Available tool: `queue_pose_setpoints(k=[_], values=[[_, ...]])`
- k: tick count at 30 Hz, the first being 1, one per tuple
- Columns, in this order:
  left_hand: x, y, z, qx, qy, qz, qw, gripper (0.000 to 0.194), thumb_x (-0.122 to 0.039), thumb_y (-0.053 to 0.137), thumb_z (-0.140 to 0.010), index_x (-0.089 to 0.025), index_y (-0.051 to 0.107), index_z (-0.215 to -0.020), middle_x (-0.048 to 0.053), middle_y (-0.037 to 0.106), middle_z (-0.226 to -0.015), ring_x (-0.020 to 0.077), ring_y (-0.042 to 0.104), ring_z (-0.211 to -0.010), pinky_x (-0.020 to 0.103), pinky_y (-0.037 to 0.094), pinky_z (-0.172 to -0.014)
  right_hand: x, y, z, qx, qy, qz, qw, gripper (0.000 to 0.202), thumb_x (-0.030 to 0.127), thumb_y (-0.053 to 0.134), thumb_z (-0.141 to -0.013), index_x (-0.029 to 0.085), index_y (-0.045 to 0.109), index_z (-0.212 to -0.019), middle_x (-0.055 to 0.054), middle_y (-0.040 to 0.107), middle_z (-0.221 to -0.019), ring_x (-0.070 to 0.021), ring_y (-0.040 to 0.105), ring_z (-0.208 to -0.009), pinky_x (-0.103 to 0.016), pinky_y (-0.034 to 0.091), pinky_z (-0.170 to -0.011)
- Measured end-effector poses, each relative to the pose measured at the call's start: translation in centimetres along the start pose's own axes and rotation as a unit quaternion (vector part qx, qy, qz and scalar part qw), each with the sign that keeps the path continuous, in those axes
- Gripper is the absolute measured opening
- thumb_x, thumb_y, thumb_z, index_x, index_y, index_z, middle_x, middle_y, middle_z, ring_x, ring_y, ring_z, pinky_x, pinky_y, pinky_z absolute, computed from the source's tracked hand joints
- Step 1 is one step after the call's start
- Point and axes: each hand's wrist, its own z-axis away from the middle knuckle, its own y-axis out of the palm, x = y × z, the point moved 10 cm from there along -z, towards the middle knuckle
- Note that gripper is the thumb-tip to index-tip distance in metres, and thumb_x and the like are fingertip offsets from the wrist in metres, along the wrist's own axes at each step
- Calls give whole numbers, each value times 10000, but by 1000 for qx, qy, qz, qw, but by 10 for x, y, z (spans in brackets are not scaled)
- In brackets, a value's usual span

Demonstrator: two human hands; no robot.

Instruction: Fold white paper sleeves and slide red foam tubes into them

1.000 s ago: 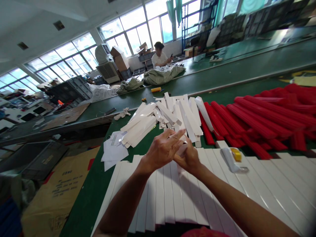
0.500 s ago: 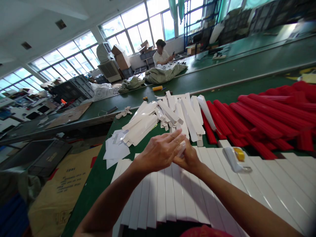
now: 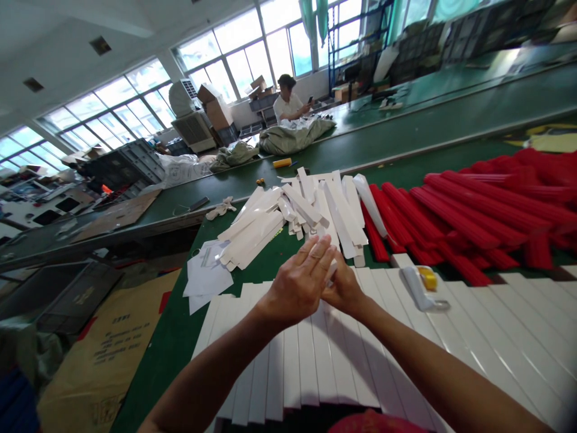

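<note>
In the head view, my left hand (image 3: 302, 279) presses its outstretched fingers, held together, against one side of a small white carton (image 3: 332, 270). My right hand (image 3: 345, 285) is closed around the carton's other side. Only a little of the carton shows between my palms; its remaining length is hidden. Below both hands lies a row of long white boxes (image 3: 293, 361), side by side. Just beyond my fingers is a loose heap of flat and part-folded white cartons (image 3: 261, 231).
A white tape dispenser (image 3: 417, 288) with a yellow roll rests on the boxes. Red ribbed tubes (image 3: 487, 204) pile up at the right. Paper sheets (image 3: 207, 273) lie at the green table's left edge. Across the far bench, a person (image 3: 291, 102) sits holding a phone.
Both hands stay together on the carton, with the left fingers slightly shifted and more upright. The whole view has drifted a little, so the surroundings sit further left.
</note>
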Motion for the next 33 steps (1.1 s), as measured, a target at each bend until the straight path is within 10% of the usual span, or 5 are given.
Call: queue_pose_setpoints(k=[7, 10, 12, 15, 33], values=[[-2, -1, 5, -77, -17, 36, 996, 528, -29, 474, -891, -42, 422, -1416, 237, 527, -1404, 306, 381, -1422, 510, 470, -1093, 11, -26, 8, 139, -84, 82, 983, 693, 338, 716, -758, 186, 486, -1395, -155, 547, -1384, -302, 521, -1264, -496, 421, -1071], [-3, -4, 7, -84, -19, 45, 995, 555, -17, 511, -882, -62, 420, -1427, 223, 545, -1389, 296, 427, -1392, 504, 477, -1086, -59, -141, 36, -86, 160, 178, 967, 445, 406, 571, -857, 179, 611, -1237, -131, 622, -1258, -263, 588, -1130, -442, 461, -981], [-3, -6, 9, -95, -26, 50, 994, 556, -22, 516, -886, -77, 421, -1431, 213, 554, -1383, 294, 437, -1384, 508, 481, -1081, -96, -228, 90, -285, 328, 237, 869, 384, 418, 461, -891, 160, 650, -1103, -147, 660, -1115, -258, 615, -993, -395, 485, -839], [-3, -5, 8, -101, -36, 56, 993, 542, -34, 518, -893, -89, 433, -1426, 204, 557, -1381, 299, 437, -1385, 509, 488, -1073, -131, -277, 139, -315, 424, 241, 814, 247, 359, 538, -813, 152, 664, -759, -135, 668, -754, -260, 617, -761, -353, 449, -642], [-3, -2, 9, -120, -42, 69, 989, 527, -37, 536, -893, -95, 453, -1410, 199, 545, -1396, 298, 471, -1345, 503, 491, -1063, -181, -248, 180, -334, 554, -50, 761, 200, 138, 614, -871, 151, 553, -681, 37, 601, -580, -106, 618, -562, -273, 581, -633]])
